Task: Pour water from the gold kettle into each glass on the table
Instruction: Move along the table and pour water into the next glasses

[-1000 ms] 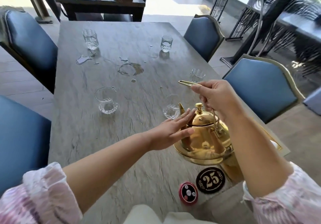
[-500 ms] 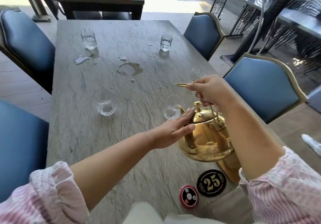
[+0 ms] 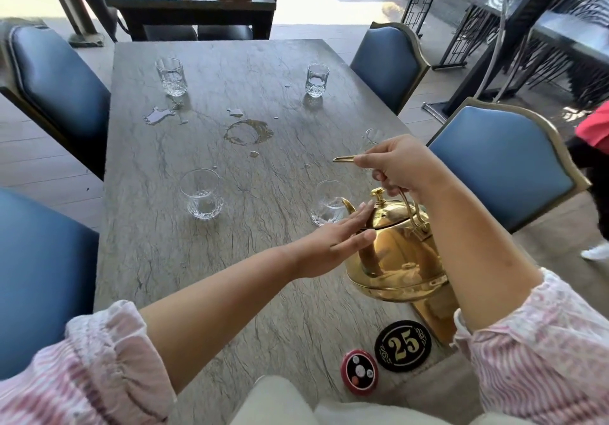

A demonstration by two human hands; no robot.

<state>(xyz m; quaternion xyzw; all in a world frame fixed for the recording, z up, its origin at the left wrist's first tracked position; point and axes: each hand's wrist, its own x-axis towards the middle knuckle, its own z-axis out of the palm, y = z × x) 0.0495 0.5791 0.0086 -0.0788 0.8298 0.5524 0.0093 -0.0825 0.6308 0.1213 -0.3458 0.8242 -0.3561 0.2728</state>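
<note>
Bright daylight floods in from beyond the table's [image 3: 184, 260] far edge, bleaching the floor there. The gold kettle [image 3: 400, 260] carries warm glare. Wide-angle bending curves the chairs [image 3: 56, 78] at the frame's sides; focus stays mostly sharp.

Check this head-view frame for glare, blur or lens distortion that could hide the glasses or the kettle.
Head view: daylight blows out the floor beyond the grey stone table; wide-angle bending curves the blue padded chairs; the shiny gold metal kettle carries mirror reflections; the clear glass by its spout stays readable, the one behind the right hand mostly hidden.
</note>
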